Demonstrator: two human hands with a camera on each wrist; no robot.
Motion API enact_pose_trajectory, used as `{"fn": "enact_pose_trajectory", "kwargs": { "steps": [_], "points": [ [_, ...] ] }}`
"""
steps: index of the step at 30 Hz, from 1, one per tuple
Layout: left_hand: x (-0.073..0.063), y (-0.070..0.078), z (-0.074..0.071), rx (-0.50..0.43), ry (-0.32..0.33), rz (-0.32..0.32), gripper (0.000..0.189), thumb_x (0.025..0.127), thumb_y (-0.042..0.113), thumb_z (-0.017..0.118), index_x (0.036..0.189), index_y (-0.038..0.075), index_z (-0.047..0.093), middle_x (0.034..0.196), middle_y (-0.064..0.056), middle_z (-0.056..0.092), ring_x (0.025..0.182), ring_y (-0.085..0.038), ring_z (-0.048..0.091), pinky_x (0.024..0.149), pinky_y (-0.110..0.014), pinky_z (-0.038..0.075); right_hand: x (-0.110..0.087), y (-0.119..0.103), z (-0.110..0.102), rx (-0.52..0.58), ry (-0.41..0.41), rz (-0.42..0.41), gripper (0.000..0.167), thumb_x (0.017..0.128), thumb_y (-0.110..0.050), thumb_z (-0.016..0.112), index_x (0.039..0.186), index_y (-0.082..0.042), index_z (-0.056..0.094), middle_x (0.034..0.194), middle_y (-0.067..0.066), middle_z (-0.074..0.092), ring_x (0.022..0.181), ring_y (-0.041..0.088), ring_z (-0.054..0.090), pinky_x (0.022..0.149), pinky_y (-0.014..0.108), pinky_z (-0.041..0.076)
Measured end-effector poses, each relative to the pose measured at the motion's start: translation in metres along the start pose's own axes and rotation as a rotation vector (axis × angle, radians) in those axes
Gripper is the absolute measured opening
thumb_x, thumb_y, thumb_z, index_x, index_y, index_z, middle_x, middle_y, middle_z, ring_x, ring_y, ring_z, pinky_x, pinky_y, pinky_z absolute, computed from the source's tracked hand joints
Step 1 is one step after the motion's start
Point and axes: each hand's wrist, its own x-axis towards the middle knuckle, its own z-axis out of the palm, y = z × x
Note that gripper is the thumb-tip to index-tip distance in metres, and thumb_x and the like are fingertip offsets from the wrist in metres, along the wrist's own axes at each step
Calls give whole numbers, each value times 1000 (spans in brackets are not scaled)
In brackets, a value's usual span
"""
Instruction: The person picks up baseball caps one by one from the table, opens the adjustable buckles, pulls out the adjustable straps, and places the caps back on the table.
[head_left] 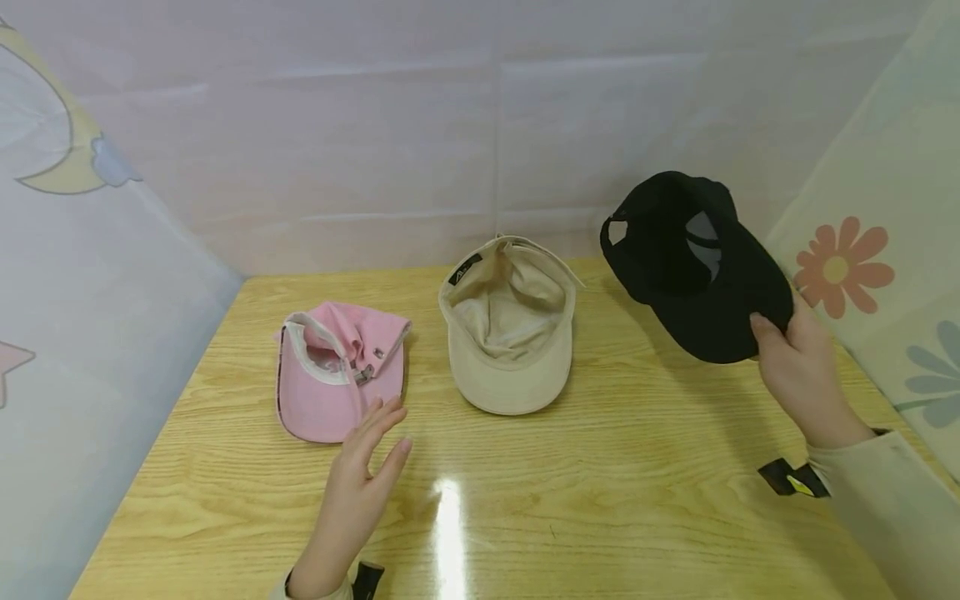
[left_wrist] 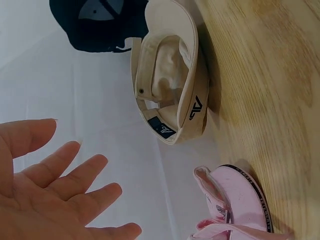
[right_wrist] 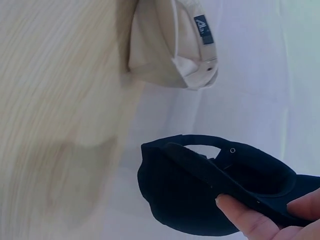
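My right hand (head_left: pixel 810 375) pinches the brim of a black baseball cap (head_left: pixel 675 250), thumb on top, and holds it raised over the right side of the table with its hollow side showing. In the right wrist view the black cap (right_wrist: pixel 190 195) hangs from the thumb and fingers. My left hand (head_left: pixel 356 492) is spread, fingers apart and holding nothing, just in front of a pink cap (head_left: pixel 322 408). That pink cap lies upside down at the left. A beige cap (head_left: pixel 510 387) rests in the middle, hollow side up, brim toward me.
The wooden table (head_left: pixel 570 517) ends at a pale cloth backdrop (head_left: pixel 375 125). Cloth side panels stand left and right, the right one printed with flowers (head_left: pixel 843 267). The black cap's shadow falls on the table's right side.
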Motion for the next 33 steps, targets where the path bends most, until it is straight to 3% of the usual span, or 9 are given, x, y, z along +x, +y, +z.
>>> {"fn": "enact_pose_trajectory", "kwargs": {
  "steps": [5, 8, 10, 14, 18, 21, 23, 33],
  "points": [
    [1, -1, 1, -9, -9, 13, 33, 93, 3, 62, 125, -4, 59, 139, -20, 50, 135, -43, 35, 103, -68, 24, -4, -7, -1, -6, 45, -23, 47, 104, -15, 37, 148, 1, 33, 140, 33, 41, 118, 4, 44, 91, 17, 31],
    [1, -1, 1, -8, -8, 19, 33, 93, 2, 62, 125, -4, 60, 139, -20, 51, 135, -43, 35, 103, -68, 25, -7, -10, -1, -3, 54, -32, 46, 104, -15, 38, 145, 3, 35, 136, 33, 43, 107, -8, 43, 86, 16, 31],
    [2, -2, 1, -8, -6, 21, 33, 93, 2, 62, 125, -4, 60, 139, -20, 51, 135, -43, 36, 103, -68, 25, -8, -14, 0, -4, 60, -44, 45, 103, -14, 39, 145, 3, 37, 134, 29, 46, 103, -9, 44, 83, 15, 31],
    [2, -3, 2, -14, -6, 18, 33, 92, 2, 62, 124, -5, 60, 139, -20, 51, 134, -45, 36, 103, -68, 25, -11, -21, 4, 40, 68, -80, 44, 102, -9, 42, 146, -2, 40, 128, 3, 54, 99, -12, 48, 81, 9, 35],
    [3, -4, 4, -27, -9, 5, 34, 91, 1, 63, 124, -6, 59, 139, -20, 51, 134, -45, 36, 103, -68, 25, -15, -26, 6, 81, 64, -75, 46, 102, -8, 43, 148, -4, 38, 121, -11, 54, 93, -15, 51, 75, 5, 40],
    [4, -4, 4, -33, -12, -1, 34, 91, 1, 63, 124, -6, 59, 139, -20, 50, 134, -45, 35, 103, -68, 25, -17, -29, 6, 103, 59, -70, 47, 102, -8, 44, 149, -7, 37, 121, -13, 53, 93, -16, 52, 75, 4, 41],
    [5, -4, 4, -31, -12, 2, 34, 91, 1, 63, 124, -6, 59, 139, -20, 51, 133, -46, 36, 103, -67, 25, -19, -31, 7, 143, 56, -97, 48, 101, -6, 44, 149, -9, 38, 118, -21, 51, 91, -15, 55, 73, 5, 44],
    [13, -2, 6, -37, -26, 9, 39, 92, 2, 63, 130, -5, 55, 139, -18, 51, 135, -40, 36, 107, -59, 28, -29, -46, 14, 208, 78, -146, 39, 99, 0, 49, 136, -10, 53, 107, -24, 60, 87, -10, 61, 71, 7, 47]
  ]
}}
